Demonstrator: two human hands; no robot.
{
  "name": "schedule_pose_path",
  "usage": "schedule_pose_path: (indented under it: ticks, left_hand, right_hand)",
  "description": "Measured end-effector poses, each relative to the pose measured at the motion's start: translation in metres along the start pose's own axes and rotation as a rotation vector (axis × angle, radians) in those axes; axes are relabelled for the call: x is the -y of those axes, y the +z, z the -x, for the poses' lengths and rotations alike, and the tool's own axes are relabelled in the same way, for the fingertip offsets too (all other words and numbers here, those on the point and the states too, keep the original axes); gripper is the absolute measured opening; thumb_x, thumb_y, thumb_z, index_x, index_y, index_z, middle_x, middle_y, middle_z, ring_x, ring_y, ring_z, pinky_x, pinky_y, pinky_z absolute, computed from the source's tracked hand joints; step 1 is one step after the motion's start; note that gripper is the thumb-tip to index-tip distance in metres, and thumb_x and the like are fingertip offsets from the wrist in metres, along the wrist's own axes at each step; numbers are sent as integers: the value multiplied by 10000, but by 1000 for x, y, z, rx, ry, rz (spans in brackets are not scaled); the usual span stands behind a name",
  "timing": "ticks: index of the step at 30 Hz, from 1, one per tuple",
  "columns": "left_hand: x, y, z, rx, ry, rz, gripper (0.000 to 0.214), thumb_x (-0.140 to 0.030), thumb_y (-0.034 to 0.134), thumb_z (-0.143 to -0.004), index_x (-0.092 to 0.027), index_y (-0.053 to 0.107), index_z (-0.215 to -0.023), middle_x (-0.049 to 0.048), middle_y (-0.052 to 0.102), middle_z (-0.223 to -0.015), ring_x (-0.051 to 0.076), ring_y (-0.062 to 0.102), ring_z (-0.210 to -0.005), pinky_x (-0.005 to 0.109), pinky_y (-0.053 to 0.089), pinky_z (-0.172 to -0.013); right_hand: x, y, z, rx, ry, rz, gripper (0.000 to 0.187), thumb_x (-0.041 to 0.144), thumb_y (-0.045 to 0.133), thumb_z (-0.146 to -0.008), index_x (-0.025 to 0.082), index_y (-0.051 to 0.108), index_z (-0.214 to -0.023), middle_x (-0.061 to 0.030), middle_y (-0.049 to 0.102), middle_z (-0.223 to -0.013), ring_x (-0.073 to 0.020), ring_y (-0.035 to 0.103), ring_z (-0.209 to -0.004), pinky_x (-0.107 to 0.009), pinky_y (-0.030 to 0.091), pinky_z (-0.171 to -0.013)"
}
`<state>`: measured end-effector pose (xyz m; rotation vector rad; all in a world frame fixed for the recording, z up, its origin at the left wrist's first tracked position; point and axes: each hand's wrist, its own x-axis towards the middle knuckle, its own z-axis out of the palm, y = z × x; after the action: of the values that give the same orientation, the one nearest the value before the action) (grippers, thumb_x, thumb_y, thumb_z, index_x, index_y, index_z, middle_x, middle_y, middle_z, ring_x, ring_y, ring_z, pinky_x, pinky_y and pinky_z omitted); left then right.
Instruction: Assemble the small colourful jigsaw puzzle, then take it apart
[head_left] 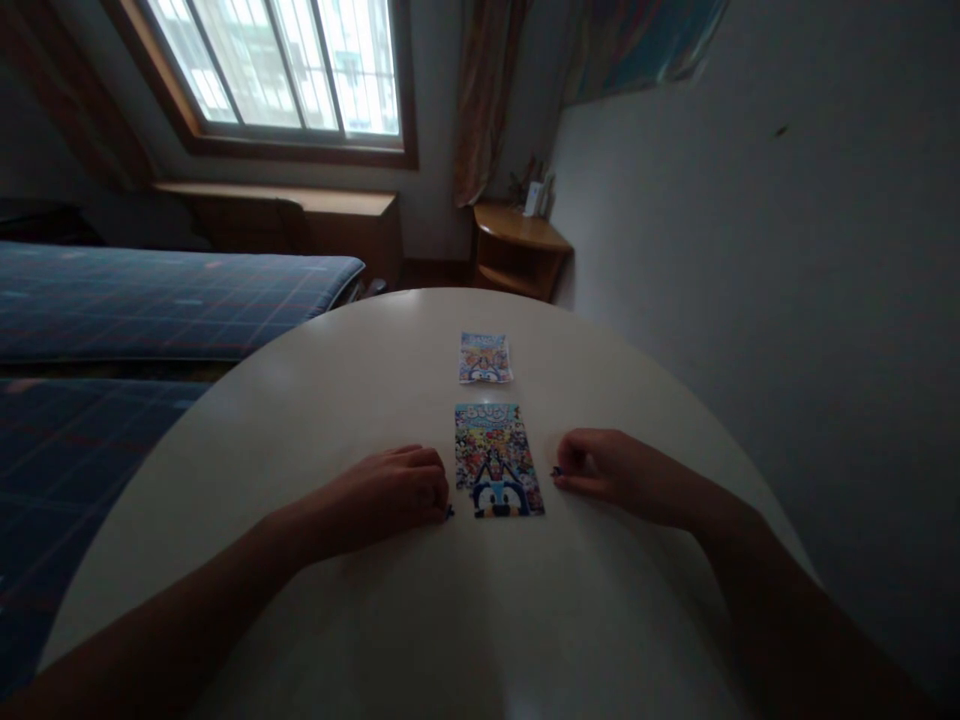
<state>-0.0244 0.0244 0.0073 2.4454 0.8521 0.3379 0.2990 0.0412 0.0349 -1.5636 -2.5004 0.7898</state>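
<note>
A small colourful jigsaw puzzle [497, 460] with a blue cartoon dog lies flat on the round white table [375, 380]. My left hand [390, 495] rests on the table just left of the puzzle, fingers curled, with a tiny dark piece at its fingertips. My right hand [600, 465] lies to the puzzle's right, fingers pinched on a small dark piece. Farther back lies a smaller printed picture card [485, 358].
A bed with a blue checked cover [150, 290] stands to the left. A wooden corner shelf [517, 245] and a low wooden cabinet [300, 215] sit under the window. A bare wall runs along the right.
</note>
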Motion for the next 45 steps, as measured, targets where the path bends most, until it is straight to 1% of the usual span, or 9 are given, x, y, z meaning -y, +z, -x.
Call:
schedule_pose_path:
  ticks: [7,10,14,19,25,29,34,39,45]
  left_hand:
    - [-1,1,-1,3,-63,-35,29,-233,637,-896,-210,633,-879,5,657,-875,152,602,-804,243,449,-715]
    - [-3,3,-3,-31,-92,-57,33,-237,656,-884,-208,649,-899,9,666,-888,158,604,-818,243,450,-719]
    - [-3,8,-6,-71,-33,-15,48,-229,622,-920,-217,669,-924,14,672,-932,154,609,-869,240,458,-762]
    - [-6,14,-8,-121,-10,-27,41,-216,659,-901,-232,685,-928,8,680,-955,153,617,-877,248,461,-776]
    - [-11,15,-9,-119,-19,-94,72,-190,676,-881,-231,691,-939,10,693,-968,162,627,-865,266,462,-773]
    - [-11,19,-11,-133,-10,-111,66,-200,687,-873,-231,687,-932,5,696,-964,162,629,-854,274,462,-775]
    - [-11,22,-13,-153,-4,-139,86,-208,708,-856,-235,688,-935,5,700,-959,169,638,-851,288,461,-777]
    - [-16,24,-14,-168,-5,-183,63,-202,696,-860,-244,688,-907,-3,703,-937,168,643,-825,309,449,-786]
    - [-18,25,-14,-184,-2,-238,53,-197,674,-864,-234,667,-900,3,694,-928,175,635,-814,314,450,-763]
  right_hand:
    - [0,0,-2,4,-59,-52,121,268,630,-849,198,669,-940,-32,665,-852,-164,606,-740,-275,448,-670]
    - [0,0,-2,31,-71,-43,106,269,629,-848,192,683,-896,-41,671,-868,-169,609,-759,-280,453,-687]
    - [3,-1,-2,13,-94,-44,107,268,603,-874,198,683,-886,-42,676,-890,-169,611,-782,-281,455,-707]
    - [4,1,-2,-11,-110,-27,102,265,598,-882,200,676,-883,-35,678,-876,-165,610,-767,-280,453,-697]
    - [11,2,-3,-49,-116,-9,86,254,602,-884,200,669,-888,-30,675,-868,-161,605,-762,-280,448,-695]
    - [23,4,-2,-71,-193,-37,44,217,626,-868,194,663,-868,-26,662,-867,-151,597,-772,-270,446,-707]
    - [36,11,-2,-35,-291,-84,61,190,623,-884,198,667,-842,-22,650,-909,-137,596,-792,-256,452,-723]
    - [41,18,-1,-11,-335,-101,73,152,640,-872,202,692,-858,-33,658,-970,-142,612,-827,-250,465,-739]
    - [44,22,-3,7,-369,-63,76,132,631,-869,193,676,-860,-18,664,-931,-136,608,-814,-244,453,-745]
